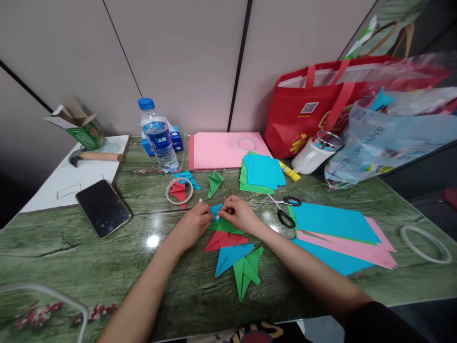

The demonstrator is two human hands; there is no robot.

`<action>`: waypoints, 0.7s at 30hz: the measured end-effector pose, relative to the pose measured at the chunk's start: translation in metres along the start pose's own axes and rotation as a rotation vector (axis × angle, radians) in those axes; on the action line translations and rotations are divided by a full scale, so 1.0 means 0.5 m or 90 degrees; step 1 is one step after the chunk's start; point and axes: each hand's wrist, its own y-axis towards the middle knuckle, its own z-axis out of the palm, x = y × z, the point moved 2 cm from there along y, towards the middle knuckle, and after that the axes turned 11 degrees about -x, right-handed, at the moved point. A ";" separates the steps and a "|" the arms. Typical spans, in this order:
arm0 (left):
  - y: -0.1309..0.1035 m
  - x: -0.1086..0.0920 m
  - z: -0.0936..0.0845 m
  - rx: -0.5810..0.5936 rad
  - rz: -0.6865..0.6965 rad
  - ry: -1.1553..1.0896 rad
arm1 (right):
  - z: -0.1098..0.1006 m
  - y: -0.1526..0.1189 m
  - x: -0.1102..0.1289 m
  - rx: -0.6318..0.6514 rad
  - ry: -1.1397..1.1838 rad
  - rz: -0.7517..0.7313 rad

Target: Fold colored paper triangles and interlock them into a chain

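Head view, my two hands are mid-frame, close together over the green table [143, 281]. Left hand [194, 221]: narrow grip, holding the left edge of the small blue folded piece [215, 210]. Right hand [240, 215]: narrow pinch at that piece's right edge, small white bit [217, 217] at the fingertips; can't tell which of the two it grips. Blue piece sits dead centre, at the top of a row of folded paper. Running down from it: upper green piece [228, 227], red piece [224, 240], lower blue piece [232, 256], lower green piece [246, 272], the last at lower centre.

Just above my left hand: white tape roll [167, 191], lying partly over another red folded piece [179, 192]. Loose green folded piece [215, 183] to the right of it.

Right of centre: scissors [282, 206], blades toward upper left, handles by the blue sheets [332, 221]. Stack of blue squares [266, 170] above them. Upper left: water bottle [159, 138], upright. Phone [103, 208] flat at left, hammer [96, 156] above it.
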 end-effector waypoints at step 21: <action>-0.002 -0.001 0.001 0.001 0.018 0.022 | 0.003 -0.002 -0.003 -0.003 -0.012 -0.050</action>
